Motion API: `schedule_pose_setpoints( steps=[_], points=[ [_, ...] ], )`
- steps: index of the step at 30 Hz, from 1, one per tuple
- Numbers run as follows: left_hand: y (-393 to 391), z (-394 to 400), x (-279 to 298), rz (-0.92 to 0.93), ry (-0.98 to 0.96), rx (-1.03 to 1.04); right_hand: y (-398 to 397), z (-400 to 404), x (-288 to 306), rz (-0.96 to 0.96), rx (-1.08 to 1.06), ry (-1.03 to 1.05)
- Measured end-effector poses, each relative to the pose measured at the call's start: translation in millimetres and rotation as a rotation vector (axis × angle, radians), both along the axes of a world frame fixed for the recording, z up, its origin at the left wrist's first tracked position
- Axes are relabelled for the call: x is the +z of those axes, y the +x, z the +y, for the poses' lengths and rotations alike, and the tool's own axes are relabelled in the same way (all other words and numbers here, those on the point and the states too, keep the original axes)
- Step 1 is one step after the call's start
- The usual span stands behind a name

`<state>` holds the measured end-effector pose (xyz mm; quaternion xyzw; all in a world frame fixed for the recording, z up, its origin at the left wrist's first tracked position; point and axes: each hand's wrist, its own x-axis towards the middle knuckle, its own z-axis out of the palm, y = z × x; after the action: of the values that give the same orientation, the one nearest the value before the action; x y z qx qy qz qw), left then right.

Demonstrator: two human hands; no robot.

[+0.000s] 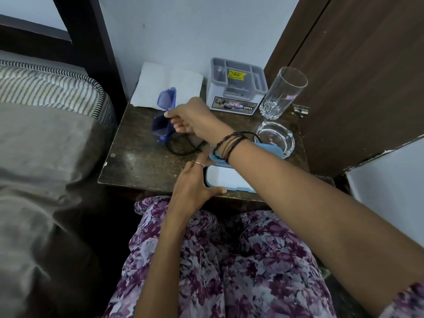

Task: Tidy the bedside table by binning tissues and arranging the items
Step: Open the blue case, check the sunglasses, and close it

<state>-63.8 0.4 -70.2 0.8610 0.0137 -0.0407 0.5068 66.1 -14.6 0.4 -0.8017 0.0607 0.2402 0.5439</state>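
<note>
On the dark bedside table (142,164), my right hand (190,117) reaches across and pinches a pair of blue sunglasses (164,115) at the bridge; they look lifted and blurred. A flat white tissue (167,84) lies at the back left corner, under the glasses' upper lens. My left hand (195,182) grips the left edge of a white and blue case (229,177) at the table's front. A black cable (183,145) loops between the glasses and the case.
A grey organiser box (237,87) stands at the back, with a tall empty glass (283,92) to its right. A glass ashtray (275,138) sits by the right edge. A bed with a striped pillow (50,88) is on the left, a brown door (355,76) on the right.
</note>
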Motion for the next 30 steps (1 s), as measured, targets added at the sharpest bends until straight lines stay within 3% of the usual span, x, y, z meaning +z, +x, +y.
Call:
schedule_pose_setpoints(
  steps=[7, 12, 24, 30],
  points=[
    [-1.7, 0.5, -1.7, -0.001, -0.005, 0.002, -13.1, -71.0, 77.9, -0.159, -0.076, 0.007],
    [-3.4, -0.8, 0.1, -0.023, -0.019, 0.003, -41.9, -134.3, 102.4, -0.274, 0.05, -0.259],
    [-1.9, 0.0, -1.5, -0.069, -0.053, 0.006, -79.2, -177.3, 49.5, -0.487, 0.56, -0.745],
    [-2.6, 1.1, -0.8, -0.092, -0.13, -0.002, -82.4, -168.7, 23.8, -0.625, 0.644, -0.91]
  ],
)
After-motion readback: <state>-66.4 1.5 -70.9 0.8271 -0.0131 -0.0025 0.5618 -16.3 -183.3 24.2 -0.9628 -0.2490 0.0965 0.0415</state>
